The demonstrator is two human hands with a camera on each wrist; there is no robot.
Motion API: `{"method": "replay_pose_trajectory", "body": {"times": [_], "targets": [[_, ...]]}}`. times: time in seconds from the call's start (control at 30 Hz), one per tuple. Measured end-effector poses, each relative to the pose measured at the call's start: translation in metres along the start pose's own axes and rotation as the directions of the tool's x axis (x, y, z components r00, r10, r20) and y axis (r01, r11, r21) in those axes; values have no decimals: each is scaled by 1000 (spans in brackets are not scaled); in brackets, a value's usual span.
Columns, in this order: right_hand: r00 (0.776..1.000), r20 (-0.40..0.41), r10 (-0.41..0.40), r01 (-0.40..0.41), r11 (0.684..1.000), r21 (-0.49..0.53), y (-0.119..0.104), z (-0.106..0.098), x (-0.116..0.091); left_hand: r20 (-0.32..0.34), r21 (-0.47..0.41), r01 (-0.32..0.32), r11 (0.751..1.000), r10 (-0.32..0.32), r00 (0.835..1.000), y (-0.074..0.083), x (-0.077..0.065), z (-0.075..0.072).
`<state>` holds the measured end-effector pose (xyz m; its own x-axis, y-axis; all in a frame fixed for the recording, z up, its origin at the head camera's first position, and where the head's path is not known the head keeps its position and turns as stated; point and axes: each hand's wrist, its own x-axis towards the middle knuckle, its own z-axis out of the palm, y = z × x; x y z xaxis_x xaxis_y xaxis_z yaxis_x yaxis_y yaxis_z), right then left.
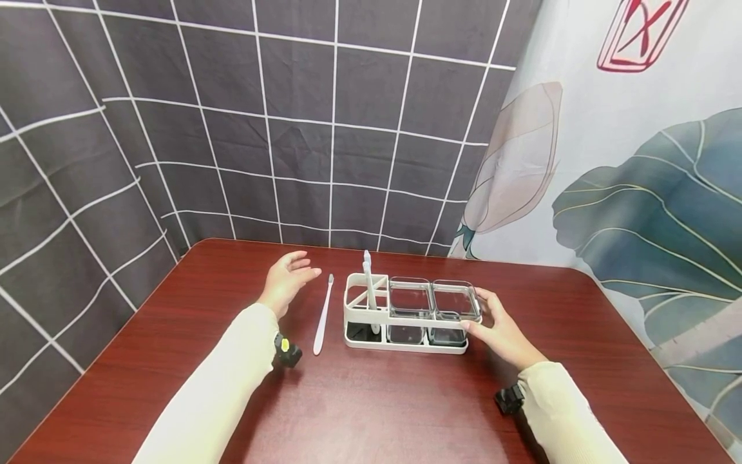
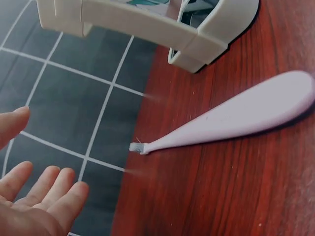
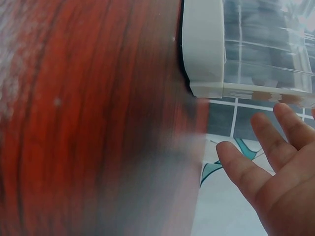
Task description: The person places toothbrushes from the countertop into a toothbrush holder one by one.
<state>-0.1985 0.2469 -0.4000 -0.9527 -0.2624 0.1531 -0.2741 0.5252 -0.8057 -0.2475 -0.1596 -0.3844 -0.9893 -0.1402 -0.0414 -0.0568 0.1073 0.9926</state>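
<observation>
Head view only: racked brush (image 1: pixel 372 290), at least one, standing left of two jars (image 1: pixel 410 298). Left-wrist view: loose brush (image 1: pixel 322 320), bristles distinct. Right-wrist view: right hand (image 1: pixel 497 327), fingers spread at right end of rack (image 1: pixel 362 316); grip or contact uncertain. Left hand (image 1: pixel 285 281): fingers parted, holding nothing. Loose brush: on table (image 1: pixel 371 406), between left hand and rack, touching neither.

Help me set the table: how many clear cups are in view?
2. Both stand in the white holder: one cup in its middle, the other cup at the end by the right hand.
</observation>
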Motion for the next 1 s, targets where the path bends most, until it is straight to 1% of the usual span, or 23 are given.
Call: {"method": "replay_pose_trajectory", "body": {"times": [0.17, 0.4, 0.6, 0.8, 0.87, 1.0], "targets": [[1000, 0, 4, -4, 1000, 5, 0, 0, 0, 14, -39, 61, 997, -61, 998, 0, 5, -1], [1000, 2, 8, -8, 1000, 21, 4, 1, 0, 44, -24, 108, 994, -107, 993, -5, 13, 3], [1000, -5, 0, 0, 1000, 17, 3, 0, 1, 53, 23, 147, 989, -148, 988, -14, 21, 4], [1000, -14, -3, 3, 1000, 9, 1, 0, 0, 62, 65, 173, 983, -177, 982, -17, 24, 7], [1000, -17, -6, 6, 1000, 12, 0, 0, 0, 65, 78, 178, 981, -183, 981, -18, 25, 8], [1000, -16, -7, 7, 1000, 25, 0, 1, -1, 75, 115, 161, 980, -170, 983, -19, 24, 10]]}}
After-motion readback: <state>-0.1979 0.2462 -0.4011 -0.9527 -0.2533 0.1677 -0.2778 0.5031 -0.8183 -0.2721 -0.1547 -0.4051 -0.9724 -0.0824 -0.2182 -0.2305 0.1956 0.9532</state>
